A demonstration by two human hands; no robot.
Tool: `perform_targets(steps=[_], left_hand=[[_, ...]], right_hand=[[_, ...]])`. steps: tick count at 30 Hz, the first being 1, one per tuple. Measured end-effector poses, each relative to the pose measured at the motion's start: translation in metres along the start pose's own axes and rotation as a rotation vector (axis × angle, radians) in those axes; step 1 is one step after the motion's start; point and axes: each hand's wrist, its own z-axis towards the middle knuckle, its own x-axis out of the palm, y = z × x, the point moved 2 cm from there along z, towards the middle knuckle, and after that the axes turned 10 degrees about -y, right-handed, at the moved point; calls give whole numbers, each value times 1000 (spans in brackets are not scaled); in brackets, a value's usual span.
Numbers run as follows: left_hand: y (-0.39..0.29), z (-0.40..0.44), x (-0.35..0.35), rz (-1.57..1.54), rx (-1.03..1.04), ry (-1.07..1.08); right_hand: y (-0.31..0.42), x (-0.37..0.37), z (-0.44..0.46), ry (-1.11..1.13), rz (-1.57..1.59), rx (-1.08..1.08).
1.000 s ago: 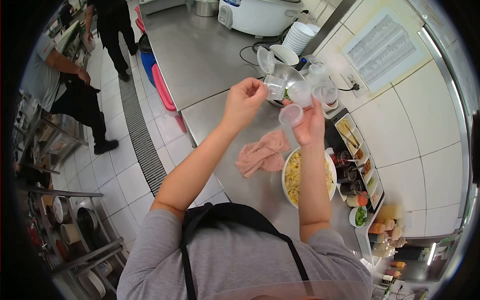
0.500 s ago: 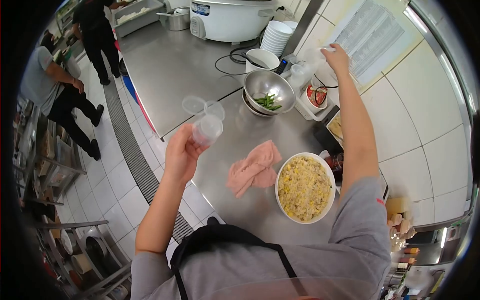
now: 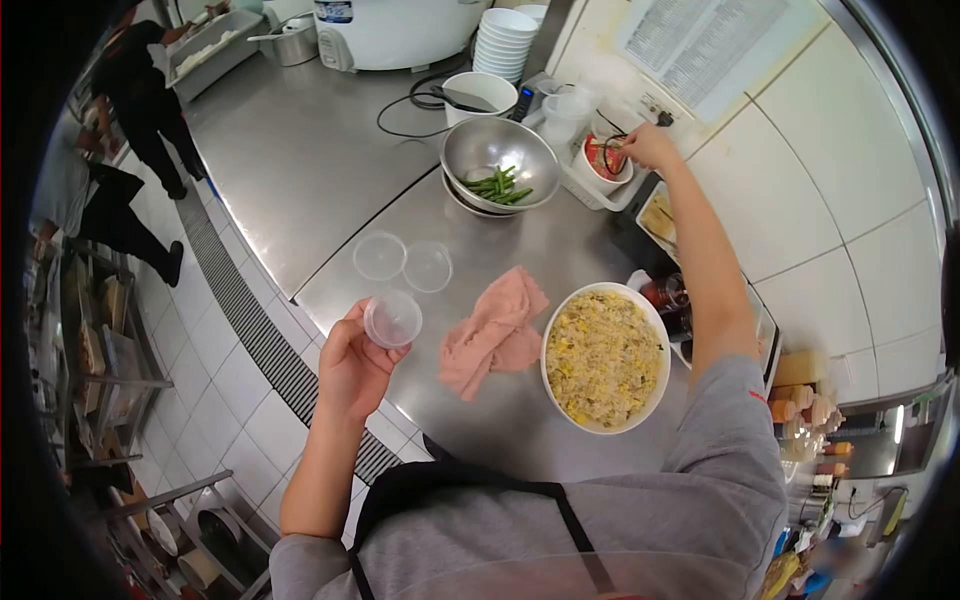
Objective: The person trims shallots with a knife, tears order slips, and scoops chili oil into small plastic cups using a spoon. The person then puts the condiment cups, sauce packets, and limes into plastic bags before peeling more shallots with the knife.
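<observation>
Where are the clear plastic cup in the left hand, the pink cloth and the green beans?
Clear plastic cup [image 3: 394, 320]: head view, on its visible middle.
Pink cloth [image 3: 492, 336]: head view, on its crumpled middle.
Green beans [image 3: 500, 187]: head view, on the middle of the pile.

A grey short-sleeved shirt [image 3: 470, 530] fills the bottom centre of the frame, a small red marking [image 3: 758, 396] on its right sleeve [image 3: 722, 415]; over it run black straps [image 3: 582, 538], seemingly of an apron [image 3: 425, 486].

On the steel table [image 3: 270, 150] there are two clear cups [image 3: 428, 267], one pink cloth [image 3: 495, 335], a white bowl [image 3: 600, 430] beside it, stacked metal bowls [image 3: 468, 155], and a white cooker [image 3: 400, 38].
</observation>
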Motion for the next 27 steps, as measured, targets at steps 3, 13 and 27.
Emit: perform_targets(steps=[3, 13, 27], left_hand=[[7, -1, 6, -9, -26, 7], [7, -16, -5, 23, -4, -29], [28, -53, 0, -8, -122, 136]], right_hand=[[-26, 51, -3, -246, -59, -129], [-30, 66, -24, -537, 161, -128], [-25, -49, -258, -324, 1505, 232]])
